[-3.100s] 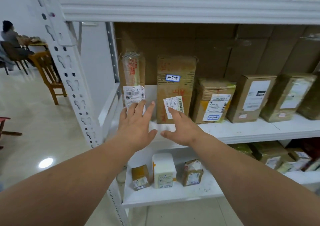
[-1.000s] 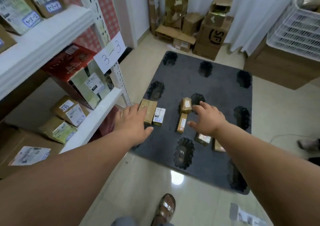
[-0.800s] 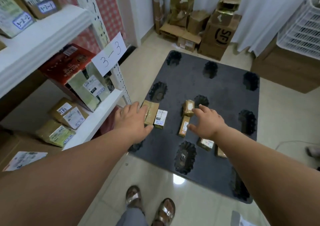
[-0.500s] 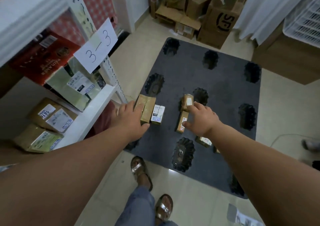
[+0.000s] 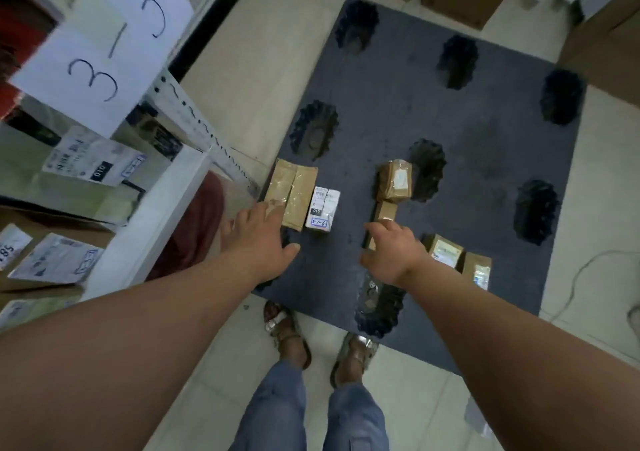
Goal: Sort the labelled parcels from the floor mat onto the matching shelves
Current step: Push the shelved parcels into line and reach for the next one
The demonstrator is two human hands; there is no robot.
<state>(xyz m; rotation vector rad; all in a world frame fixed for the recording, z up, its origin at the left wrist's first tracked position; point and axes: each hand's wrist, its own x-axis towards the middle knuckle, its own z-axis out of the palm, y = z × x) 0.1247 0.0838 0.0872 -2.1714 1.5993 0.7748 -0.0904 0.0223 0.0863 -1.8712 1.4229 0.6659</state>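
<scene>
A: While both arms reach down over the floor mat point(image 5: 485, 159), I log the step as pick-up: choosing the next parcel, nothing lifted yet. Left hand point(image 5: 261, 239) has straight fingers, tips over the near end of the taped brown parcel point(image 5: 292, 192); contact or hovering, cannot tell. Right hand point(image 5: 391, 253) is loosely spread, holding nothing, above the slim brown parcel point(image 5: 384, 213).

B: Where do the remaining parcels lie?

A: All on the mat. A white box point(image 5: 322, 210) touches the taped parcel's right side. A wrapped parcel point(image 5: 394, 180) sits just beyond the slim one. Two small parcels point(image 5: 460, 262) lie side by side near the right wrist.

B: Legible writing?

A: White box: "010" on a black patch, and a blue-bordered tag reading, I think, "3-1-6". Paper sign point(image 5: 104, 45) on the shelf upright point(image 5: 194, 111): "3-3". A shelved parcel label point(image 5: 93, 161) also shows "010". Other labels too blurred.

B: Next move?

A: Judgement only: close fingers round one parcel, turn it label-up, read its code, then match that to a shelf.
</scene>
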